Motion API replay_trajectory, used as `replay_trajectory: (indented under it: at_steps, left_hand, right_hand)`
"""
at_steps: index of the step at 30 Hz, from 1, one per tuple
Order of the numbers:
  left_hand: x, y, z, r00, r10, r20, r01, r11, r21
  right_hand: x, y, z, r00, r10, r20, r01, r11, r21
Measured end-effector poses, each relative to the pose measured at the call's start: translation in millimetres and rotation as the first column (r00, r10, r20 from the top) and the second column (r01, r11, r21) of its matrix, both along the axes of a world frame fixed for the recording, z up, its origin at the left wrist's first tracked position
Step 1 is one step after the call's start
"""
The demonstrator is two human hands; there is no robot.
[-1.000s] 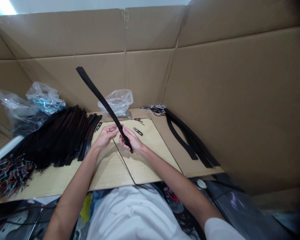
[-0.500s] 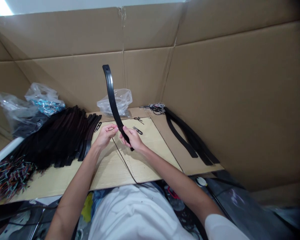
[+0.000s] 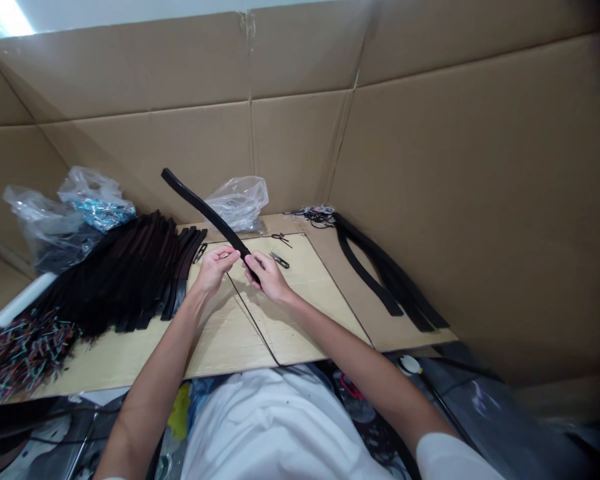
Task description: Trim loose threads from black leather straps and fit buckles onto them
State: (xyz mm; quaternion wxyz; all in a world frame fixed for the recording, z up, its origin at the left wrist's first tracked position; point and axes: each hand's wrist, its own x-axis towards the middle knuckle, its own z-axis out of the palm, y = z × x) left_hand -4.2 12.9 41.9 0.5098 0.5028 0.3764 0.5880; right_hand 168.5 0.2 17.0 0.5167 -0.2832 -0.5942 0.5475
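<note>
A long black strap (image 3: 200, 207) slants up to the left above the wooden table (image 3: 130, 353). My right hand (image 3: 269, 277) is closed round its lower end. My left hand (image 3: 215, 265) pinches the strap just beside it, fingers together. Both hands hover over the middle of the table, near small thread snips (image 3: 279, 260).
A big pile of black straps (image 3: 125, 273) lies at the left, with coloured tags (image 3: 15, 353) at its near end. Several finished straps (image 3: 380, 273) lie at the right. Plastic bags (image 3: 237, 200) sit at the back. Cardboard walls (image 3: 430, 167) enclose the table.
The strap's free end swung from upper left to upright, then dropped back low to the left. My hands stayed in the same place on its lower end.
</note>
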Motion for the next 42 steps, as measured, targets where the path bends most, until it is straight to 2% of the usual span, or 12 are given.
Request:
replay_trajectory:
  at_steps: [9,12,16,18,22,26,29,33,35,37,39,42]
  left_hand:
    - [0.1,-6.6,3.6,0.970,-0.240,0.029,0.240,0.970,-0.031]
    - [1.9,-7.9,5.0,0.969,-0.246,0.007,0.246,0.968,-0.043]
    - [5.0,-4.2,2.6,0.999,-0.037,0.035,0.038,0.999,-0.017]
    - [6.0,-1.5,0.8,0.997,0.053,0.060,-0.052,0.999,-0.013]
    - [2.7,1.1,-0.1,0.998,0.017,0.061,-0.015,0.999,-0.036]
    - [-3.2,0.9,-0.4,0.989,-0.127,0.078,0.130,0.991,-0.042]
    - [-3.8,-0.8,-0.7,0.978,-0.194,0.074,0.196,0.980,-0.026]
    - [-1.3,-4.1,0.6,0.954,-0.301,0.005,0.301,0.952,-0.047]
    - [0.0,-4.5,1.1,0.955,-0.294,-0.031,0.293,0.955,-0.049]
    - [0.9,-3.6,0.9,0.979,-0.202,-0.040,0.201,0.979,-0.028]
    - [1.4,-2.1,0.2,0.997,-0.068,-0.030,0.068,0.998,0.001]
    - [1.2,-0.2,-0.4,0.999,0.030,-0.034,-0.029,0.999,0.029]
  right_hand:
    - [4.8,-6.5,1.2,0.974,0.222,-0.041,-0.226,0.958,-0.178]
    - [3.3,-4.7,-1.6,0.969,0.248,0.019,-0.242,0.957,-0.160]
    - [1.7,-1.6,-2.3,0.983,0.024,0.180,-0.034,0.998,0.049]
    - [1.6,-1.9,-1.6,0.960,-0.141,0.242,0.090,0.974,0.209]
    - [0.6,-4.7,-1.6,0.935,-0.284,0.213,0.209,0.925,0.318]
    - [0.5,-7.0,-2.6,0.983,-0.164,0.088,0.145,0.971,0.188]
    - [2.4,-9.1,-1.6,1.000,0.013,0.005,-0.013,1.000,0.020]
    - [2.4,-10.3,0.0,0.968,0.248,-0.035,-0.251,0.960,-0.127]
    - [0.2,-9.3,0.0,0.956,0.292,-0.017,-0.291,0.947,-0.136]
    - [-2.0,-7.9,0.1,0.981,0.191,0.032,-0.188,0.978,-0.088]
    - [-2.6,-6.9,0.8,0.993,-0.027,0.113,0.022,0.999,0.047]
    - [-0.3,-6.5,2.5,0.947,-0.251,0.199,0.199,0.948,0.249]
